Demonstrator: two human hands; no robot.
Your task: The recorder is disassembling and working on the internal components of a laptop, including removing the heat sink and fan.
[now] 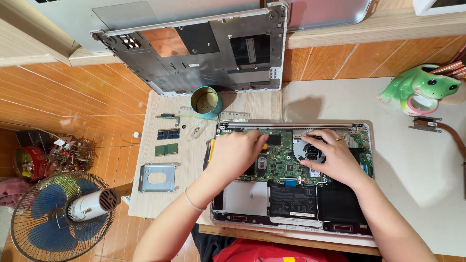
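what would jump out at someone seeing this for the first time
An opened laptop lies in the middle of the table, its green circuit board and round fan bare. Both hands rest on it: the left hand holds a yellow-handled tool over the board, the right hand lies on the fan. Behind leans the removed grey bottom cover, and a green frog-shaped holder sits far right.

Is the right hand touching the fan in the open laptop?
Touching. The head view shows the right hand lying across the fan, fingers overlapping its upper and right edges with no gap visible. The left hand is on the motherboard instead.
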